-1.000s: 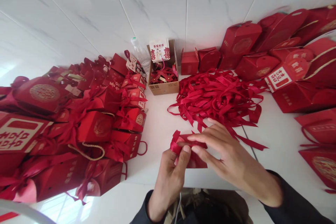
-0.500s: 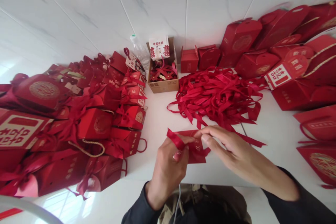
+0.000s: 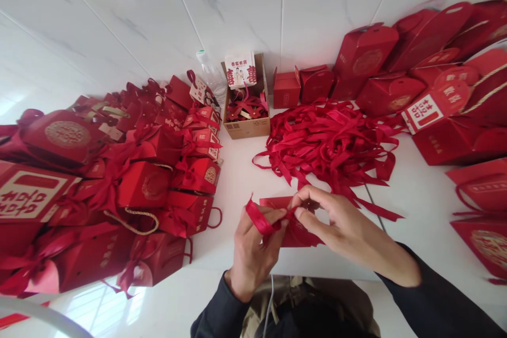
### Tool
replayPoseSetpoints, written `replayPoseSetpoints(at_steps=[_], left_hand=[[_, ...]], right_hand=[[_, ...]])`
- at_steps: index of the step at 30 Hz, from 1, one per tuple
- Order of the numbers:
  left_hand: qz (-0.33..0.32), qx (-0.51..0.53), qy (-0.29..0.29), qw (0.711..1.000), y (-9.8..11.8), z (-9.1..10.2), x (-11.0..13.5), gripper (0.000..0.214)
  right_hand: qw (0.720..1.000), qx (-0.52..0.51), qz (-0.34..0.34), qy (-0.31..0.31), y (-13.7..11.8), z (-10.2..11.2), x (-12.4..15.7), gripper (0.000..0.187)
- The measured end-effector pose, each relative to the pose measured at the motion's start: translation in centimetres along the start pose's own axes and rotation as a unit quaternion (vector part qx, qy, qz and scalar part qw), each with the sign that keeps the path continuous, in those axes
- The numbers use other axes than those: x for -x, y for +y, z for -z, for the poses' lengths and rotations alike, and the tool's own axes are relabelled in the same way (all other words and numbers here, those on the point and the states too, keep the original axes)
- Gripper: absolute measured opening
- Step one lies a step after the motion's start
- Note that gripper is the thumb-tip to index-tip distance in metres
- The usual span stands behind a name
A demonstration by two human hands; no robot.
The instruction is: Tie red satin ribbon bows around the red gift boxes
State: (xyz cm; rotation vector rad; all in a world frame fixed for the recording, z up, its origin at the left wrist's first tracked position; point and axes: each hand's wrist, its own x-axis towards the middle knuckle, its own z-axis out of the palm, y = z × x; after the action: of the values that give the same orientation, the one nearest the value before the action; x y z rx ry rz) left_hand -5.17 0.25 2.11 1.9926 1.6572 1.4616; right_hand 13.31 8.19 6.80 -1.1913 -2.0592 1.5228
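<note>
A small red gift box (image 3: pixel 303 235) rests on the white table in front of me, partly covered by my fingers. My left hand (image 3: pixel 257 243) pinches a red ribbon (image 3: pixel 258 218), one end of which sticks up over its knuckles. From the other side, my right hand (image 3: pixel 328 216) is closed at the same spot above the box, thumb and forefinger pinching the ribbon close to the left fingertips. Whether the ribbon is looped or knotted between the fingers cannot be made out. Just beyond my hands lies a heap of loose red ribbons (image 3: pixel 328 145).
Many red boxes with bows (image 3: pixel 144 185) crowd the left side. Several more red boxes (image 3: pixel 364 60) stand at the back and right. A cardboard box (image 3: pixel 247 128) holding small tags and a clear plastic bottle (image 3: pixel 212 76) are by the tiled wall.
My right hand has moved left and closed its fingers on the ribbon, meeting my left fingertips. My left hand keeps its pinch and has shifted slightly.
</note>
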Motion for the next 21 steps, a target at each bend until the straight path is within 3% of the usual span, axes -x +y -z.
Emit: replayPoseSetpoints(at_steps=[4,10,16,21], left_hand=[[0.024,0.003,0.005,1.000,0.0,0.0,0.6,0.024],[0.054,0.006,0.011,0.998,0.1,0.1,1.1,0.023],[0.080,0.000,0.023,0.997,0.6,0.1,1.5,0.020],[0.117,-0.011,0.038,0.992,0.8,0.4,2.0,0.017]], right_hand=[[1.000,0.005,0.019,0.014,-0.4,0.7,0.1,0.012],[0.991,0.091,0.078,0.061,0.3,1.8,1.0,0.019],[0.998,0.048,-0.026,0.009,0.7,1.9,2.1,0.030],[0.994,0.066,-0.056,0.059,2.3,2.6,2.4,0.030]])
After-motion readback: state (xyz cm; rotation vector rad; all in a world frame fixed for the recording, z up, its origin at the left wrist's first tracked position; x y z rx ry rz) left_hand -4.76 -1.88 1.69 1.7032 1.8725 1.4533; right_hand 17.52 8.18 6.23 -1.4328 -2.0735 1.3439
